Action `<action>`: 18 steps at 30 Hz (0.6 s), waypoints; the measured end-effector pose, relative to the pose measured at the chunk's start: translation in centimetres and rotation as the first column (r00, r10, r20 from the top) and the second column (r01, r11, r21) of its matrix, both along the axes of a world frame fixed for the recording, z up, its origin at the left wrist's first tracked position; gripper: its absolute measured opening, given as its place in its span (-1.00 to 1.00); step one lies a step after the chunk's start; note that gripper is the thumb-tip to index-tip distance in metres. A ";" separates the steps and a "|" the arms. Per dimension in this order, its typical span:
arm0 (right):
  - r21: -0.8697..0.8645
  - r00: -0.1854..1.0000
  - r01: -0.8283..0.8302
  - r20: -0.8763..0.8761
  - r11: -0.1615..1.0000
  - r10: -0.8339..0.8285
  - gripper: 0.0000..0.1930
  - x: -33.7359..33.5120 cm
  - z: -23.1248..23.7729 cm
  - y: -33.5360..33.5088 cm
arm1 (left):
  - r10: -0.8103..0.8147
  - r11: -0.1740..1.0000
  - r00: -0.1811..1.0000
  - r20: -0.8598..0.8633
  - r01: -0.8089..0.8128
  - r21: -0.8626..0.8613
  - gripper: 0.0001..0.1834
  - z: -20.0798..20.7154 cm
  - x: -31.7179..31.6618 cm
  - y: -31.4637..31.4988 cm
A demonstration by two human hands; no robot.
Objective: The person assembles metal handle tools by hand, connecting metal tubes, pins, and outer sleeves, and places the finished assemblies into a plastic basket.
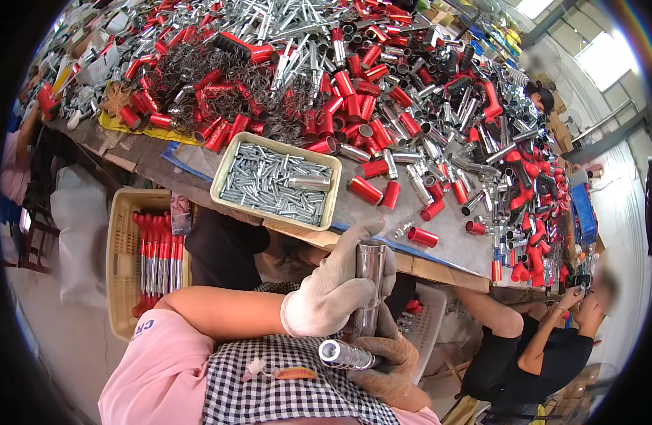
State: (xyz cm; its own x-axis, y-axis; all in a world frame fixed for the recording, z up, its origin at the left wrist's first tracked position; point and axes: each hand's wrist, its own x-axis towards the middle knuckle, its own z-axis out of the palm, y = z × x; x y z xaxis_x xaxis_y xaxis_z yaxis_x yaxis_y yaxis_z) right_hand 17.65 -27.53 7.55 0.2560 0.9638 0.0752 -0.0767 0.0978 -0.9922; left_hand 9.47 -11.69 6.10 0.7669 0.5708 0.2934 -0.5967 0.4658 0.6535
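In front of my chest, my left hand [332, 292], in a pale work glove, is closed around a shiny metal tube [369, 263] that stands roughly upright with its open end up. Lower down, my right hand [393, 361], in a browner, soiled glove, grips a metal rod with a coil spring round it [349, 354]; its round, hollow end points to the left. The tube's lower end reaches down to my right hand, and I cannot tell whether the two pieces touch. Just beyond my hands, a cream tray [216, 185] of small metal pins sits at the table's edge.
Red sleeves [365, 190], metal tubes, red-and-black handles and tangled wire springs [191, 67] pile over the table [453, 248]. A yellow crate [117, 262] with red-handled tools stands at left. Beneath the table edge is a white crate [431, 329]. Another person [552, 347] sits at right.
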 end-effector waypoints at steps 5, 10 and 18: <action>0.064 0.997 -0.016 0.078 0.998 0.011 -0.56 -0.5 -0.1 0.8 | 0.010 0.998 0.989 -0.149 -0.019 -0.057 -0.29 0.3 -0.5 -0.2; 0.036 0.975 -0.049 0.220 0.998 0.040 -0.56 0.2 -0.4 0.3 | -0.024 0.993 0.983 -0.182 0.003 -0.114 -0.28 0.2 -0.3 -0.1; 0.020 0.972 -0.006 0.235 1.000 0.001 -0.56 0.0 0.2 0.9 | 0.035 0.988 0.998 -0.060 -0.043 -0.148 -0.11 0.4 -0.2 -0.8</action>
